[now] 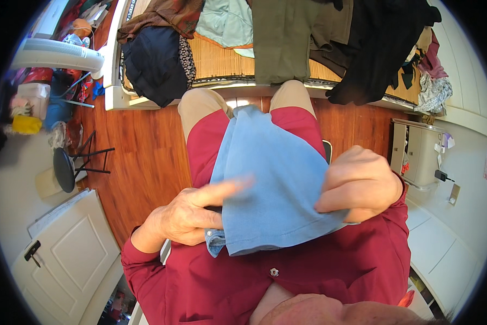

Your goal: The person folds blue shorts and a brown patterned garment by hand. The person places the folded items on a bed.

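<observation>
Across my lap lies a light blue denim garment (267, 174), partly folded, its upper end between my knees. A snap or button shows on a small fold at its lower left corner. My left hand (192, 215) is at the garment's left edge, the index finger stretched over the cloth and blurred, the other fingers around the edge. On the right side, my right hand (359, 183) has its fingers closed on the garment's edge, also blurred by motion. The garment's underside is hidden.
Ahead stands a bed with a bamboo mat (223, 63), bearing olive trousers (282, 44), a black garment (385, 44) and a dark navy garment (156, 65). To the left are a white tower fan (60, 55), a folding stool (64, 168) and a door (68, 260). A cabinet (418, 152) stands right.
</observation>
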Motion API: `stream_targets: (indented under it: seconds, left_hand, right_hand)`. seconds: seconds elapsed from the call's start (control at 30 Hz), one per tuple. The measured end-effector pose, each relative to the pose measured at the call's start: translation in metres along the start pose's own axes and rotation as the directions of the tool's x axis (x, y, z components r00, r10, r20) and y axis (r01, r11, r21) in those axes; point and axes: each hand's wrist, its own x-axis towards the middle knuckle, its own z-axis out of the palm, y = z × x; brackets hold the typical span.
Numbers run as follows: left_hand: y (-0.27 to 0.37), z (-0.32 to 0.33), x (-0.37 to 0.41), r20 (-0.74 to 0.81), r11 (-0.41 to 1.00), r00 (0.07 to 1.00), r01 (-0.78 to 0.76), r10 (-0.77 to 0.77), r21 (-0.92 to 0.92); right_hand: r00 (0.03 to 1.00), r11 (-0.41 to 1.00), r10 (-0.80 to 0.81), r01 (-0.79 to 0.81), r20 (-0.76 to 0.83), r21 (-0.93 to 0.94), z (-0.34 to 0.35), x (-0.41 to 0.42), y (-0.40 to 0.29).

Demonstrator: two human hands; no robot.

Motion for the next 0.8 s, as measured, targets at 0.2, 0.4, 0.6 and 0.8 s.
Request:
stream_targets:
  seconds: [0.2,0.4,0.6,0.8]
  left_hand:
    - [0.0,0.009,-0.003,-0.065,0.972,0.98,0.173,-0.186,-0.161]
    - [0.01,-0.008,0.013,0.059,0.993,0.995,0.078,-0.083,0.086]
    - [0.009,-0.005,0.015,0.021,0.99,0.992,0.123,-0.124,0.064]
    - [0.004,-0.003,0.013,-0.005,0.994,0.994,0.112,-0.112,0.016]
  right_hand:
    - [0.988,0.985,-0.029,0.002,-0.152,-0.174,0.016,0.016,0.01]
    - [0.965,0.97,0.184,-0.209,-0.188,-0.123,0.024,0.028,0.017]
    - [0.909,0.961,0.264,-0.275,-0.323,0.012,0.04,0.029,0.026]
    - [0.851,0.939,0.304,-0.344,-0.428,-0.016,0.037,0.033,0.025]
